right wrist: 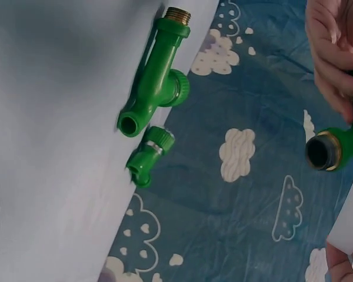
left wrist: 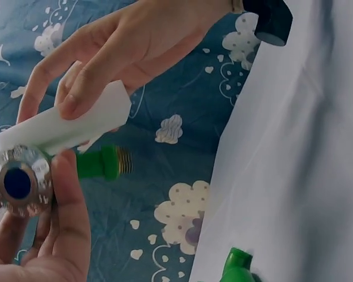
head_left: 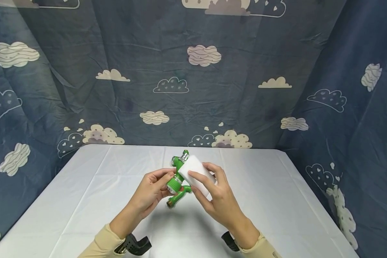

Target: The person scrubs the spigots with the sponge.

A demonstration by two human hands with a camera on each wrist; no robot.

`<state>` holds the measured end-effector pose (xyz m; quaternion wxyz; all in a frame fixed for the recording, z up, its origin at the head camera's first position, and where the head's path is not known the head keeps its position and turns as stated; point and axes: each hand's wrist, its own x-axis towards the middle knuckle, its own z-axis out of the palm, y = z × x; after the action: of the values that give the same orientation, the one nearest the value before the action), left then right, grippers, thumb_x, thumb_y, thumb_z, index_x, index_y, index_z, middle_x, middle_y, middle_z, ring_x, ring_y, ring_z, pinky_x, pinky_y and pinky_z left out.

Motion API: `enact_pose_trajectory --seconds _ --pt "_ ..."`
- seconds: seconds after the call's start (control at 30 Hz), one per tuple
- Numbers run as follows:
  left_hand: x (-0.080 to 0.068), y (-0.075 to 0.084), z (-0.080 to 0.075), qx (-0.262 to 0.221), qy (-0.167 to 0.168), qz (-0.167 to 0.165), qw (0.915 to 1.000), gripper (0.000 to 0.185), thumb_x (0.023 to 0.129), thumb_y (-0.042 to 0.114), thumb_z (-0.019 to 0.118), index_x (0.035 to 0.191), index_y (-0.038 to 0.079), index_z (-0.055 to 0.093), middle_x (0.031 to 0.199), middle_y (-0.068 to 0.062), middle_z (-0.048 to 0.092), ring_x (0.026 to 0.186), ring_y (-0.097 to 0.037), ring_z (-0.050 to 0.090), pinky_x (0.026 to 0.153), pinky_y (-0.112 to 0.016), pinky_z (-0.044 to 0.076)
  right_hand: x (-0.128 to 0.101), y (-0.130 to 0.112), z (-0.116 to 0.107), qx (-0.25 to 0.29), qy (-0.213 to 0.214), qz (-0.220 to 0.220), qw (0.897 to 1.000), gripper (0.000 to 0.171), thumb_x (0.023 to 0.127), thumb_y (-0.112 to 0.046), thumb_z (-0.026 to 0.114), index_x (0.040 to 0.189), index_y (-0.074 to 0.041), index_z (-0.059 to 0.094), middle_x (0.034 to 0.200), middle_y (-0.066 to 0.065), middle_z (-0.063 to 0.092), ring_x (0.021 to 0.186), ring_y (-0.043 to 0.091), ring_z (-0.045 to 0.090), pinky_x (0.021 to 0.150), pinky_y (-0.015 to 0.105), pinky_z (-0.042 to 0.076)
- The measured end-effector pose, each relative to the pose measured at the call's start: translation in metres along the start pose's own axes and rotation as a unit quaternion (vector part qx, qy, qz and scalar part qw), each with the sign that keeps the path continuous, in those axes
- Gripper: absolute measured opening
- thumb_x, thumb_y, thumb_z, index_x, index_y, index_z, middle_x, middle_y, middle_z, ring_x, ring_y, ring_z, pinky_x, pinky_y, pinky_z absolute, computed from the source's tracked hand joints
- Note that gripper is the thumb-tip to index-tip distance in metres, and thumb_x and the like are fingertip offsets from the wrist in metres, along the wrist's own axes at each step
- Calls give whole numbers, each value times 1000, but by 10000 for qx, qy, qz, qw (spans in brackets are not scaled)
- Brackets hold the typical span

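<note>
**Green tap held over the table, white sponge block against it**

Sleeves in beige frame the bottom of the head view, each wrist carrying a dark camera mount (head_left: 134,245). From the left, the left hand (head_left: 151,191) curls its fingers round the green plastic tap (head_left: 177,181), gripping it near the round chrome-faced knob (left wrist: 19,182) with its blue centre; in the left wrist view the thumb lies along that knob's edge. That tap is held up above the middle of the white table (head_left: 83,200), its brass-threaded end (head_left: 170,204) pointing down toward the person. To its right, the right hand (head_left: 217,199) pinches a white sponge block (head_left: 196,170) between thumb and fingers, the block pressed against the tap's upper body. Two more green taps (right wrist: 156,73) lie on the table's cloth in the right wrist view, one larger, one smaller (right wrist: 148,154), just beside each other. Blue cloud-print cloth (head_left: 193,71) hangs behind.
</note>
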<state>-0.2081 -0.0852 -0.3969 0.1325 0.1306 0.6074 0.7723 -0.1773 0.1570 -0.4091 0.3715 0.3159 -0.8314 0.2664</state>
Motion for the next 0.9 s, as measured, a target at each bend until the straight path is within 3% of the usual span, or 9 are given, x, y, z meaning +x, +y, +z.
enact_pose_trajectory --seconds 0.13,0.27,0.4,0.53,0.73,0.9 --pt "-1 2 -2 79 -392 55 9992 48 110 15 62 148 -12 51 120 -1 72 95 -15 79 83 -27 65 -1 0 0 -42 -16 23 10000 36 106 -31 70 142 -27 68 147 21 52 133 36 55 97 54 63" --pt "-2 3 -3 216 -530 196 9982 51 104 6 66 147 -16 50 114 2 75 92 -12 79 84 -28 65 -2 1 0 -66 -52 29 10000 35 109 -37 65 142 -28 68 147 20 52 134 36 55 98 54 63" --pt "-2 4 -6 324 -520 352 9975 50 102 2 68 145 -19 51 110 3 77 88 -13 79 82 -27 64 -1 4 0 18 2 33 10000 40 103 -27 75 142 -26 68 145 20 54 130 34 58 95 52 63" --pt "-2 4 -12 416 -581 498 9962 43 101 2 68 140 -14 58 107 3 75 87 -14 78 80 -25 61 0 12 -3 261 -9 430 9987 48 97 -17 80 142 -26 68 143 18 55 122 29 61 89 43 62" --pt "-1 5 -19 555 -550 903 9928 30 95 -2 74 121 9 64 111 4 72 88 -10 73 79 -22 61 4 14 -13 1192 69 1335 9838 48 98 -9 76 142 -24 68 139 7 60 115 20 63 86 35 59" --pt "0 8 -23 811 -541 1341 9862 34 89 -7 79 117 10 69 115 2 71 88 -12 71 81 -26 65 10 9 -22 2393 15 1338 9617 45 100 0 68 143 -16 66 140 7 63 115 14 60 88 29 59"
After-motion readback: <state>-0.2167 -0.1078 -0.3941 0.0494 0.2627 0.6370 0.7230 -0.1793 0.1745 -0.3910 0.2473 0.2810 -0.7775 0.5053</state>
